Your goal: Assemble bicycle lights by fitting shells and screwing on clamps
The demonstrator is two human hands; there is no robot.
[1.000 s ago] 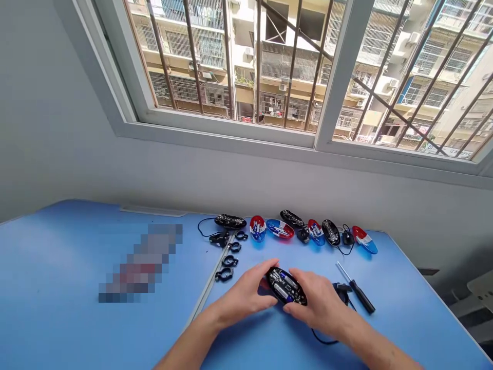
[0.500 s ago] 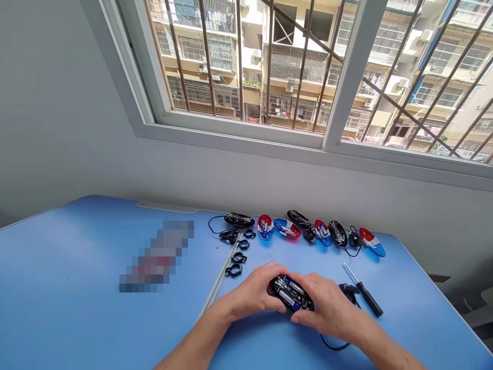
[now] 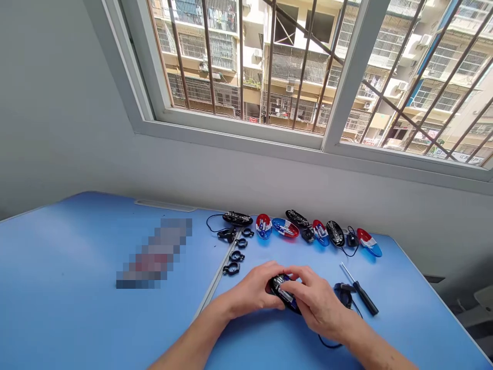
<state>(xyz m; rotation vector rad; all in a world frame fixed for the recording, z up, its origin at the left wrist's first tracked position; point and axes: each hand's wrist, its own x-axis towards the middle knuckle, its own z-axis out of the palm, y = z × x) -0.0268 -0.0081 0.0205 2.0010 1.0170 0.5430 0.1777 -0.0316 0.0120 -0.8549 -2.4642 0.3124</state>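
Note:
A black oval battery case (image 3: 276, 283) with silver-and-blue batteries (image 3: 285, 296) inside lies tilted between my hands, just above the blue table. My left hand (image 3: 254, 290) grips its left end, thumb on the near side and fingers along the far side. Over its right part is my right hand (image 3: 323, 303), with a bent finger touching the batteries and other fingers at the far rim. Its thumb is hard to make out. A black cable (image 3: 329, 343) comes out below my right hand. Beside that hand lies a black round part (image 3: 343, 294) with a cord.
To the right lies a screwdriver (image 3: 365, 298) with a black handle. Along the wall are red-and-blue oval covers (image 3: 285, 227) and black oval cases (image 3: 238, 219) with cords. Several black ring clamps (image 3: 236, 256) form a column near the table seam. A blurred patch (image 3: 154, 254) covers something at left.
My right hand has shifted from gripping the case's right end to reaching over it, a finger now on the batteries. My left hand keeps its grip. The view has shifted slightly.

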